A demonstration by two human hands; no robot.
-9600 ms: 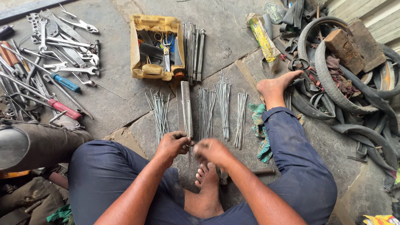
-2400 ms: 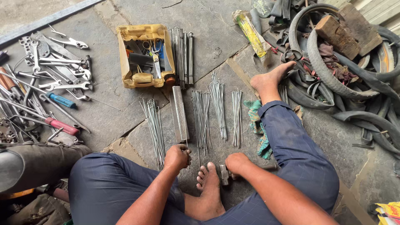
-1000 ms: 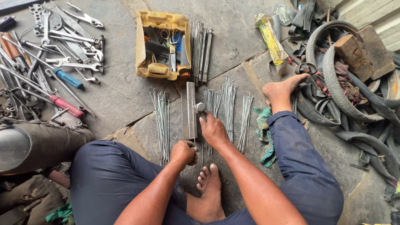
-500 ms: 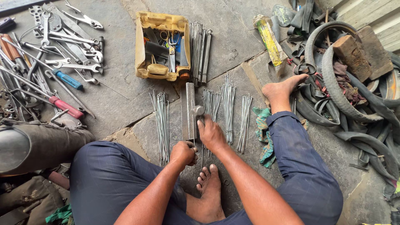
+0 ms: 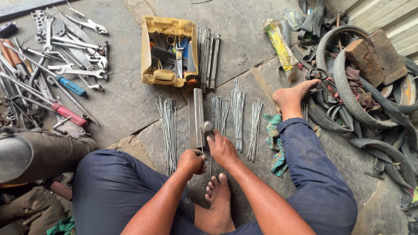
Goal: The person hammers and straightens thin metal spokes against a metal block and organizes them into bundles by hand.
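At frame centre, your left hand pinches a thin spoke steady against the flat metal bar, so your right hand's closed grip can strike with the small hammer.

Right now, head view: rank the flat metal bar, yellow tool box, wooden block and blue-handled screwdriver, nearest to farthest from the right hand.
1. Flat metal bar: just left of and ahead of the right hand.
2. Yellow tool box: straight ahead, past the bar.
3. Blue-handled screwdriver: far left, among the wrenches.
4. Wooden block: far right, on the tyres.
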